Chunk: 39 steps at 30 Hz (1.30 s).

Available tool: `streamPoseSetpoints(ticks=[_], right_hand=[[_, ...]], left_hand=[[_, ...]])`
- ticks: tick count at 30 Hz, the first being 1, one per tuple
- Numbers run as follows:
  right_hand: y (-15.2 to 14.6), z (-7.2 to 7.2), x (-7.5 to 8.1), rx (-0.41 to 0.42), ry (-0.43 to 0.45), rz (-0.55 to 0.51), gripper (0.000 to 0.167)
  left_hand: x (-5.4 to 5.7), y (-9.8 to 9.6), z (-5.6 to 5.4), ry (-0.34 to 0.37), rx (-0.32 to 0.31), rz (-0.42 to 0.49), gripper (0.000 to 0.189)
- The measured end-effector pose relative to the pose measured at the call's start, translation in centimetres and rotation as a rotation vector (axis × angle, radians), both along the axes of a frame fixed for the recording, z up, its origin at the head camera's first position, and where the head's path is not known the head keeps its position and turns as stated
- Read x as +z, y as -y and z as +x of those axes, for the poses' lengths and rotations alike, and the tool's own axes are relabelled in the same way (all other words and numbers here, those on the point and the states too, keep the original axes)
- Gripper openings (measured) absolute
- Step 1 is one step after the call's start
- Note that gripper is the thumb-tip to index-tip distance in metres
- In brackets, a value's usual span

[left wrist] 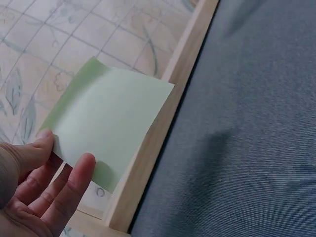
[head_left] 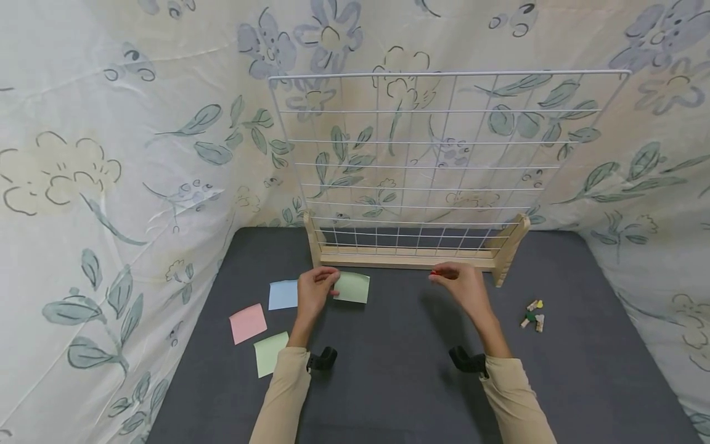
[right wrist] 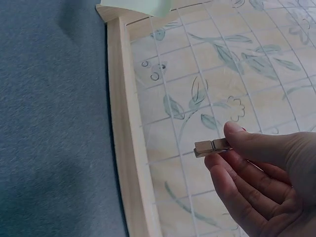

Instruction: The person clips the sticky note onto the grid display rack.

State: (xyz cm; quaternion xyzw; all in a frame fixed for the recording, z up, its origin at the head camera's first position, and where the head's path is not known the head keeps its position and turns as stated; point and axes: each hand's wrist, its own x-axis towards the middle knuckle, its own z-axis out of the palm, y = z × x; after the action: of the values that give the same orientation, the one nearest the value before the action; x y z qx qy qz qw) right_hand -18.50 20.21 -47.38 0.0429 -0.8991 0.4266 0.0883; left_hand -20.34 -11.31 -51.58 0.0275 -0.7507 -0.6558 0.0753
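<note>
My left hand (head_left: pixel 314 296) pinches a pale green sticky note (left wrist: pixel 106 116) by one edge, thumb on one side and fingers on the other. In the head view that note shows in front of the left end of a white wire grid rack (head_left: pixel 407 206). Between thumb and fingertips, my right hand (head_left: pixel 465 287) pinches a small wooden clothespin (right wrist: pixel 210 147). A bit of red shows at those fingertips; the thumb covers the clothespin's rear part. This hand is near the rack's right end, apart from the wires.
The rack stands on a wooden base (head_left: pixel 399 258) at the back of the dark table (head_left: pixel 388 382). Left on the table lie a blue note (head_left: pixel 281 295), a pink note (head_left: pixel 248 324) and another green note (head_left: pixel 269 355). Several small clothespins (head_left: pixel 539 323) lie to the right.
</note>
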Motion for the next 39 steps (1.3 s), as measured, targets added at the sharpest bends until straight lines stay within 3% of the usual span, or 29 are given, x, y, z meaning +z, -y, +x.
streamPoseSetpoints(ticks=[13,22,39], right_hand=[[1.1,-1.1,2.2,0.058,-0.052,-0.004,0.019],[2.2,-1.7,3.9,0.089,-0.086,-0.009,0.018],[3.7,-2.6,7.5,0.140,-0.132,-0.032,0.019]], left_hand=[[2.2,0.1,-0.9,-0.049,-0.009,0.021,0.012],[6.8,-0.4,0.1,-0.069,-0.069,0.025,0.017],[10.6,-0.3,-0.7,-0.115,-0.061,0.008,0.017]])
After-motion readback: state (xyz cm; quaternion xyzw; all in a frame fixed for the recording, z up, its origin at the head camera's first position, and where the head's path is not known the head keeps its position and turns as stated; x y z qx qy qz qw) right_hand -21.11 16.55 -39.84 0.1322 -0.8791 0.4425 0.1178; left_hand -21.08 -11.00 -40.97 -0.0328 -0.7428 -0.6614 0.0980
